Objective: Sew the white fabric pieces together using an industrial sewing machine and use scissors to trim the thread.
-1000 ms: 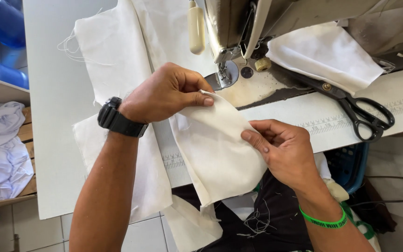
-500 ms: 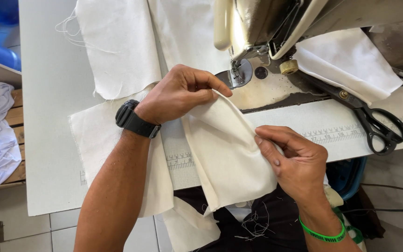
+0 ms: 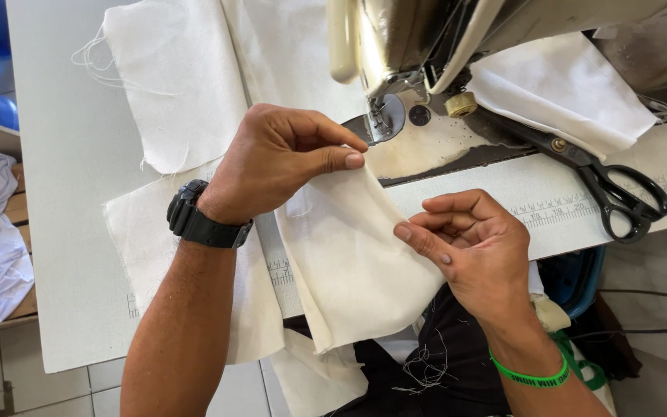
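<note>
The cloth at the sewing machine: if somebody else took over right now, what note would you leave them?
Left hand: pinching the top edge of the cream cloth between thumb and fingers, close to the needle foot of the sewing machine.
Right hand: grip on the cloth's right edge, fingers curled.
The cloth hangs over the front of the table, its top not yet under the foot. More cloth pieces lie flat on the left. Black scissors lie on the right.
Done: cloth lined up near the foot. Left: no new stitching visible on it.
</note>
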